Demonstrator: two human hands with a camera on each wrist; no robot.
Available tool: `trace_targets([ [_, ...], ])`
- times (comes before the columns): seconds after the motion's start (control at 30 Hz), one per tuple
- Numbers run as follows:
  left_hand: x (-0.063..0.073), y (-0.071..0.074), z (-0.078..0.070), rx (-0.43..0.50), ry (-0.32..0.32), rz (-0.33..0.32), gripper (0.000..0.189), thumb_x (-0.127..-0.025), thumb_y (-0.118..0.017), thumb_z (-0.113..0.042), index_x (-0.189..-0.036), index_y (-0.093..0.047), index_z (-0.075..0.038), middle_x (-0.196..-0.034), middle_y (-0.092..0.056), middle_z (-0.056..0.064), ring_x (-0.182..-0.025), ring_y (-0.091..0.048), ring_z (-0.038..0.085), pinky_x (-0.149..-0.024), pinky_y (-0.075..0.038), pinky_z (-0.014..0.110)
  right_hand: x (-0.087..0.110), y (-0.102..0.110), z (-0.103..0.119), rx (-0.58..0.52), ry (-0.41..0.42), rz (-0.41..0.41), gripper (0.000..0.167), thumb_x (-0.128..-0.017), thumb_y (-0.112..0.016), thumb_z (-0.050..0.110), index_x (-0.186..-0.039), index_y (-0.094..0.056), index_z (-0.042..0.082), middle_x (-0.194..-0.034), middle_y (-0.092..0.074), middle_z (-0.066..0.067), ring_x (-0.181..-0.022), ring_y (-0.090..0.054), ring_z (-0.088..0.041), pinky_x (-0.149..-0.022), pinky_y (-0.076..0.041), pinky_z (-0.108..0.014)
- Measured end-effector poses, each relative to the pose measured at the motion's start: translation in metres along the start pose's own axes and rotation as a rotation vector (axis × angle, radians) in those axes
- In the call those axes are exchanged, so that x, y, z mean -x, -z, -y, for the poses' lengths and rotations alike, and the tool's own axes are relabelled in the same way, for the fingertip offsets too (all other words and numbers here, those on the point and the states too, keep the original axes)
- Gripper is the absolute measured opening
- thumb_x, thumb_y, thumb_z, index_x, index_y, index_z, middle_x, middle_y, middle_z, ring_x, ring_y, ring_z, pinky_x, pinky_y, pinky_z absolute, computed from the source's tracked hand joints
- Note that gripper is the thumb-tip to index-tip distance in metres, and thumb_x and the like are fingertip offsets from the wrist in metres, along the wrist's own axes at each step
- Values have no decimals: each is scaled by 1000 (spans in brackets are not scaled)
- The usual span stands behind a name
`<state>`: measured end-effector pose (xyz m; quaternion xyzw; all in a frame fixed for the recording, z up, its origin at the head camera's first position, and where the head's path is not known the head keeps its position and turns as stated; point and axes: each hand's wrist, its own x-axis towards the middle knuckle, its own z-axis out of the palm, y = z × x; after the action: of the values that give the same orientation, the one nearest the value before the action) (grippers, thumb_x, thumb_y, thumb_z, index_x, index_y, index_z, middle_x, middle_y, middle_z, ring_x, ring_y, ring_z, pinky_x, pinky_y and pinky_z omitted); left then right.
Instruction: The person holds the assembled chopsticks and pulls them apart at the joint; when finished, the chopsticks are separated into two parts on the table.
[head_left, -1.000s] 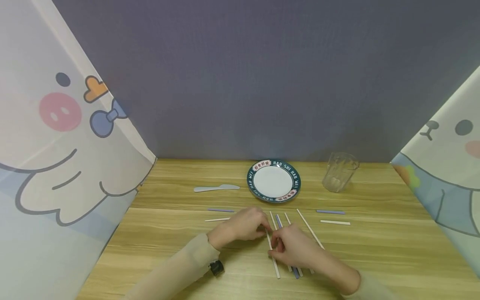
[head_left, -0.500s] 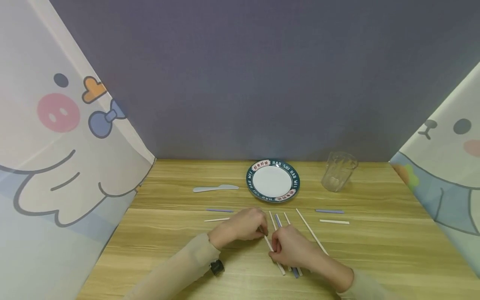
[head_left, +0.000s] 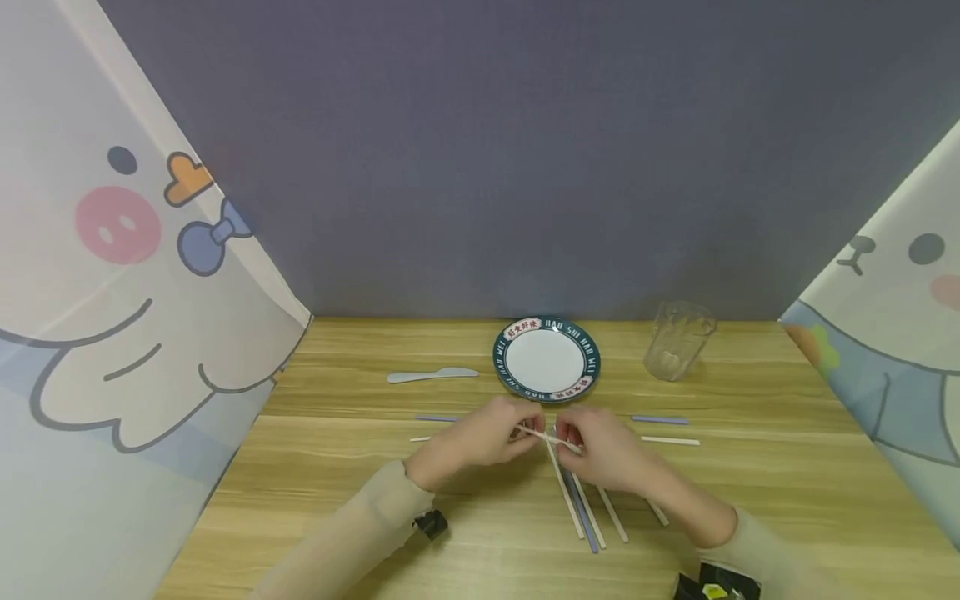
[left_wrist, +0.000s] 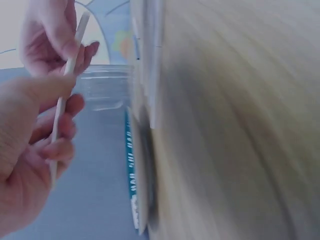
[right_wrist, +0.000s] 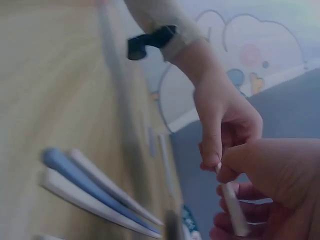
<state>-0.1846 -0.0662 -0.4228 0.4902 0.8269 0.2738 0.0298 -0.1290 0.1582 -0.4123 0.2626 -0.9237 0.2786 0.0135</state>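
Both hands hold one white chopstick [head_left: 546,436] in the air just in front of the plate. My left hand [head_left: 495,432] pinches one end, and my right hand [head_left: 607,450] grips the other with thumb and fingers. In the left wrist view the chopstick [left_wrist: 62,102] slants across the left fingers up to the right hand [left_wrist: 55,35]. Its thicker end [right_wrist: 232,207] shows in the right wrist view. Below the hands, a blue chopstick [head_left: 587,529] lies among several white chopsticks [head_left: 566,492], partly covered by the right hand and forearm.
A green-rimmed plate [head_left: 510,379] lies behind the hands, with a pale knife [head_left: 433,376] to its left and a clear cup [head_left: 675,346] to its right. Short blue sticks [head_left: 660,419] and white sticks [head_left: 671,440] flank the hands. A dark partition [head_left: 525,167] stands behind.
Both hands have lifted the white chopstick off the table and moved up toward the plate, turning it from lengthwise to nearly crosswise. The remaining chopsticks lie more exposed.
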Motion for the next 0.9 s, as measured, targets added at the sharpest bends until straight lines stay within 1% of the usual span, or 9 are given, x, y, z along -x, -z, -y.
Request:
trace_targets([
  [0.07, -1, 3, -2, -35, -14, -82, 5, -99, -75, -10, -96, -72, -8, -89, -76, 2, -69, -57, 1, -62, -45, 6, -3, 6, -1, -9, 20, -22, 20, -89, -71, 3, -84, -61, 18, -70, -51, 10, -61, -40, 1, -52, -37, -18],
  [0.13, -2, 5, -4, -61, -20, -143, 6, -99, -75, -11, -95, -73, -8, -90, -77, 2, -70, -60, 3, -63, -46, 6, -6, 11, -1, -26, 34, -24, 17, -94, -67, 1, -88, -61, 16, -71, -51, 9, -60, -39, 2, -51, -37, -18],
  [0.23, -2, 9, -7, -79, -26, -188, 7, -100, -75, -12, -95, -73, -8, -90, -78, 2, -75, -67, 6, -68, -51, 7, -8, 16, -2, -49, 46, 8, 12, -103, -62, 5, -94, -64, 14, -70, -50, 10, -58, -38, 3, -50, -36, -18],
  [0.3, -2, 10, -9, -82, -38, -203, 8, -100, -74, -12, -94, -73, -8, -90, -78, 2, -77, -70, 8, -70, -53, 8, -9, 19, -2, -45, 52, 27, 12, -106, -61, 9, -96, -66, 14, -69, -47, 12, -59, -38, 3, -52, -36, -18],
  [0.4, -2, 12, -12, -95, -69, -222, 9, -100, -74, -11, -92, -72, -8, -88, -77, 2, -74, -68, 7, -69, -51, 7, -9, 22, -2, -23, 74, 41, 14, -108, -61, 14, -96, -67, 16, -67, -42, 14, -58, -36, 3, -53, -34, -18],
  [0.57, -1, 14, -14, -123, -123, -255, 9, -98, -76, -8, -90, -72, -7, -85, -76, 2, -71, -65, 6, -65, -49, 5, -9, 26, -5, 10, 150, 37, 16, -109, -60, 16, -94, -65, 18, -68, -40, 16, -60, -36, 5, -56, -37, -18],
  [0.7, 0, 16, -16, -144, -145, -256, 9, -98, -76, -7, -90, -72, -7, -85, -76, 2, -71, -65, 7, -65, -50, 6, -9, 28, -7, 7, 190, 45, 20, -110, -60, 16, -91, -61, 22, -69, -38, 17, -61, -36, 6, -58, -38, -17],
  [0.9, 1, 20, -20, -165, -169, -252, 9, -98, -76, -8, -90, -71, -7, -85, -77, 2, -71, -66, 7, -64, -48, 5, -8, 31, -10, -23, 238, 48, 23, -109, -59, 13, -88, -57, 22, -69, -34, 17, -60, -33, 7, -57, -37, -17],
])
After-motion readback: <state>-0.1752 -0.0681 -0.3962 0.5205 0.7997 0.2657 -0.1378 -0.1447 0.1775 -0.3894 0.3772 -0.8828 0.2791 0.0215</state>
